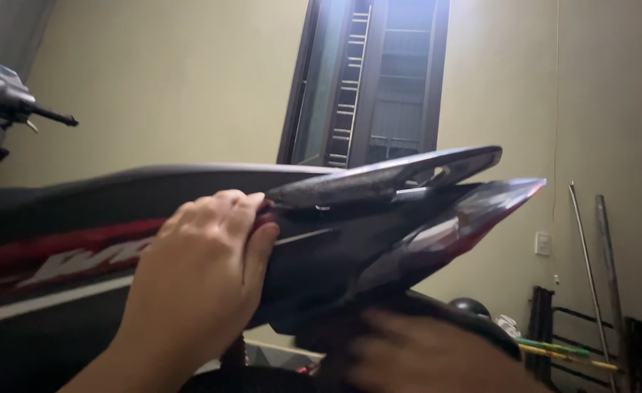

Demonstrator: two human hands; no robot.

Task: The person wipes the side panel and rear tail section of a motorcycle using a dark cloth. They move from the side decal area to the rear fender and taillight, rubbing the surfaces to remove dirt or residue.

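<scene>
The rear of a black motorbike fills the view, with a red and white side panel [59, 255], a dark seat [153, 178], a black grab rail [386, 178] and a pointed tail light [473, 215]. My left hand [204, 269] presses flat against the side panel just below the front end of the grab rail, fingers curled over the panel's upper edge. My right hand [423, 356] is blurred and low, under the tail section next to the black rear fender [481, 327]. Whether it holds anything is hidden.
A second motorbike's handlebar [15, 102] shows at the far left. A dark window frame [364, 80] is set in the beige wall behind. Metal rods [590, 269] and a black rack [590, 342] lean against the wall at the right.
</scene>
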